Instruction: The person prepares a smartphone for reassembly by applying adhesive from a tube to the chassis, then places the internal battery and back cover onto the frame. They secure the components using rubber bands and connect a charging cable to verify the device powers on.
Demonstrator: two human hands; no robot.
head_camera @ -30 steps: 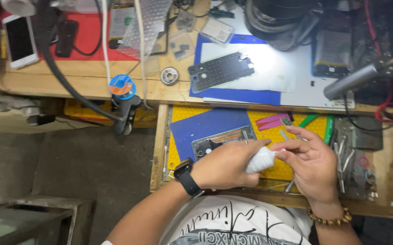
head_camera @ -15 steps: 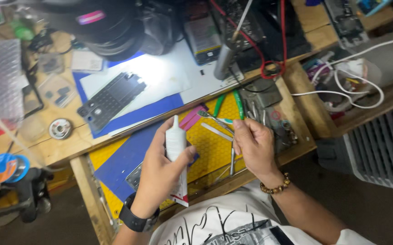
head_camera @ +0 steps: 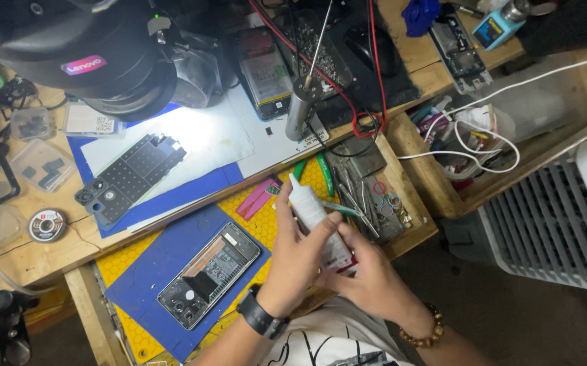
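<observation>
While the left hand (head_camera: 298,254), a black watch on its wrist, wraps its fingers around a white plastic glue tube with a pointed nozzle (head_camera: 313,217), the right hand (head_camera: 368,274) presses its fingertips against the tube's lower end. Both hands hold the tube tilted above the yellow honeycomb mat (head_camera: 276,224) of the pulled-out wooden drawer. Left of them, an opened black smartphone (head_camera: 208,274) lies on a blue rubber mat (head_camera: 151,268); metal tweezers (head_camera: 354,196) rest in the drawer's tray nearby.
</observation>
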